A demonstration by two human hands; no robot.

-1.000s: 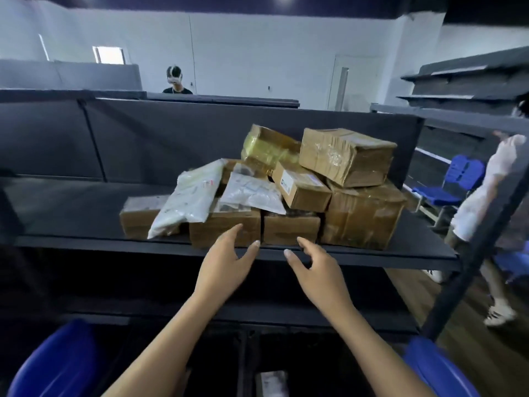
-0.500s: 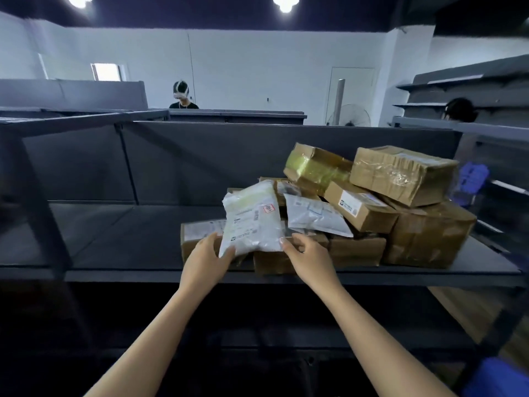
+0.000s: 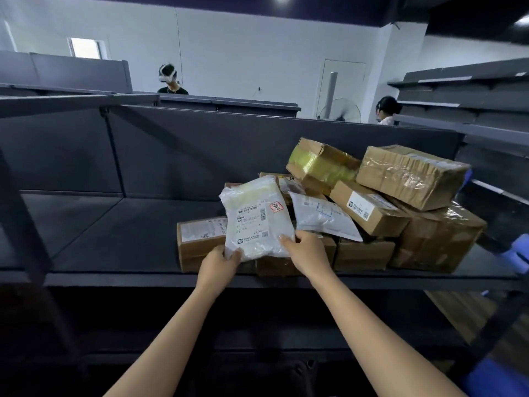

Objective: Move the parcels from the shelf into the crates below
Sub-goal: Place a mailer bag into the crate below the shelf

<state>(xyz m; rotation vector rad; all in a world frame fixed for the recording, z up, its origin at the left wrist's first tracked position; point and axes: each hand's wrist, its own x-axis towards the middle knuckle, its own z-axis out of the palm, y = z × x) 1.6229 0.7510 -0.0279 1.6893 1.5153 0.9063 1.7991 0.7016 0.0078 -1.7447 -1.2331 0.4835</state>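
parcels [image 3: 412,176] sit heaped on the shelf [image 3: 114,242]. the white bag [image 3: 257,222] leans on top at the front, easiest to reach, so the left hand [image 3: 219,263] and right hand [image 3: 307,253] each pinch a lower corner, likely to lift it clear.

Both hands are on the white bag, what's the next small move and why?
Probably lift the white bag off the pile toward you: the left hand and right hand grip its lower corners, and it only leans on the brown boxes, with nothing lying on it.
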